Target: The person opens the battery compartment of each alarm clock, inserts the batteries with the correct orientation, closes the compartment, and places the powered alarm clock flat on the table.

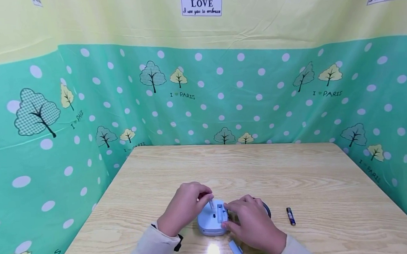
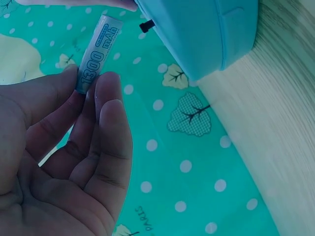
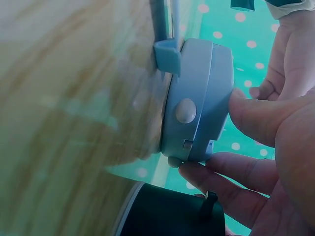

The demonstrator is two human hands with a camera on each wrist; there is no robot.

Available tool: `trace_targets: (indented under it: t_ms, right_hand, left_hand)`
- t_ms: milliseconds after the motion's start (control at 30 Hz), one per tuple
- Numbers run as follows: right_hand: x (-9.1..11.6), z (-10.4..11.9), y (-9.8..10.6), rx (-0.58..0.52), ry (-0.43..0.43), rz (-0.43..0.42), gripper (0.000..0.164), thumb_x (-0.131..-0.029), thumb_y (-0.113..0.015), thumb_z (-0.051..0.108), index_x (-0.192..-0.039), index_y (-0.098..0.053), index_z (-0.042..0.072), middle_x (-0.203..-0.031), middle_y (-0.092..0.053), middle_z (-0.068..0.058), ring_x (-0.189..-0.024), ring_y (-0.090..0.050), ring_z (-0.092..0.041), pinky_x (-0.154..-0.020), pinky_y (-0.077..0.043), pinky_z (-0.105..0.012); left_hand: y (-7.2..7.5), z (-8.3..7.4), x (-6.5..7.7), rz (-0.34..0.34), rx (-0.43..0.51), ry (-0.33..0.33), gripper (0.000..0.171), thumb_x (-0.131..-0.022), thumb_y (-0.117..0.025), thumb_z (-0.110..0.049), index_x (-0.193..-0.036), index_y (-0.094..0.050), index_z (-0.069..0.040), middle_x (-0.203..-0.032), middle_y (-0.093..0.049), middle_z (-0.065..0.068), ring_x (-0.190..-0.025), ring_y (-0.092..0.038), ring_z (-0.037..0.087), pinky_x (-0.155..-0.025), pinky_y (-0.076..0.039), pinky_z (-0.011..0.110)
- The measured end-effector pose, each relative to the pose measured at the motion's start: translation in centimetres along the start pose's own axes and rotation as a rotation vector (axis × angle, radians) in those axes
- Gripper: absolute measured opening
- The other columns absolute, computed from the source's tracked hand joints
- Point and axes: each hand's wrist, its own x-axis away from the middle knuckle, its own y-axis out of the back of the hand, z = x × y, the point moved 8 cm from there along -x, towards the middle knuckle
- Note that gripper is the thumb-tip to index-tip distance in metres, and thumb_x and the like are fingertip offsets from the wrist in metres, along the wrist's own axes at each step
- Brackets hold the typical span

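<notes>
A light-blue device with rounded corners lies on the table, its battery compartment facing up without a cover. My left hand pinches a white battery marked 1300 mAh between thumb and fingers, close over the device beside the compartment. With thumb and fingers at the device's right side, my right hand grips and steadies it. In the right wrist view, a round button shows on the device's side. The slim blue battery cover lies on the table nearer to me.
A dark-wrapped battery lies to the right of my right hand. Partly hidden behind that hand is a dark round object, seen as a dark cylinder with a pale rim in the right wrist view. A patterned curtain surrounds the wooden table.
</notes>
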Motion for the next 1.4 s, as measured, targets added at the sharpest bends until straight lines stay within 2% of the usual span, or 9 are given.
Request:
trace_targets:
  t_ms: [267, 800, 967, 1233, 1400]
  right_hand:
    - [0.0, -0.1, 0.0, 0.001, 0.006, -0.003, 0.053, -0.08, -0.065, 0.059, -0.121, -0.065, 0.026, -0.117, -0.064, 0.015, -0.102, -0.049, -0.011, -0.085, -0.033, -0.046]
    - [0.1, 0.1, 0.2, 0.001, 0.006, -0.006, 0.052, -0.08, -0.066, 0.058, -0.122, -0.065, 0.027, -0.117, -0.064, 0.014, -0.103, -0.049, -0.011, -0.082, -0.033, -0.044]
    - [0.2, 0.1, 0.2, 0.005, 0.01, -0.01, 0.053, -0.08, -0.065, 0.059, -0.122, -0.065, 0.027, -0.118, -0.064, 0.015, -0.103, -0.049, -0.011, -0.081, -0.032, -0.042]
    - [0.2, 0.1, 0.2, 0.0, 0.009, -0.007, 0.053, -0.08, -0.064, 0.059, -0.122, -0.064, 0.027, -0.118, -0.064, 0.014, -0.103, -0.049, -0.011, -0.081, -0.032, -0.042]
    - [0.1, 0.0, 0.1, -0.006, 0.001, 0.005, 0.053, -0.08, -0.064, 0.059, -0.124, -0.063, 0.029, -0.119, -0.063, 0.015, -0.104, -0.049, -0.011, -0.081, -0.031, -0.042]
  left_hand:
    - [-1.0, -0.3, -0.3, 0.019, 0.002, -0.017, 0.014, -0.09, -0.065, -0.03, -0.09, -0.074, -0.02, -0.082, -0.066, -0.012, -0.07, -0.056, -0.002, -0.061, -0.047, 0.015]
    - [-2.5, -1.1, -0.5, 0.068, -0.038, -0.028, 0.018, -0.09, -0.064, -0.031, -0.094, -0.075, -0.017, -0.086, -0.068, -0.01, -0.079, -0.061, 0.0, -0.071, -0.052, 0.019]
    - [-2.9, -1.2, -0.4, 0.071, -0.039, -0.047, 0.016, -0.09, -0.065, -0.029, -0.094, -0.075, -0.017, -0.085, -0.069, -0.01, -0.079, -0.062, 0.0, -0.071, -0.052, 0.019]
    - [-3.2, -1.0, -0.4, 0.087, -0.041, -0.031, 0.015, -0.09, -0.065, -0.029, -0.093, -0.076, -0.018, -0.086, -0.069, -0.01, -0.081, -0.062, 0.0, -0.073, -0.052, 0.021]
    - [-3.6, -1.0, -0.5, 0.1, -0.048, -0.044, 0.014, -0.09, -0.065, -0.027, -0.093, -0.076, -0.019, -0.085, -0.069, -0.011, -0.081, -0.062, -0.001, -0.072, -0.052, 0.02]
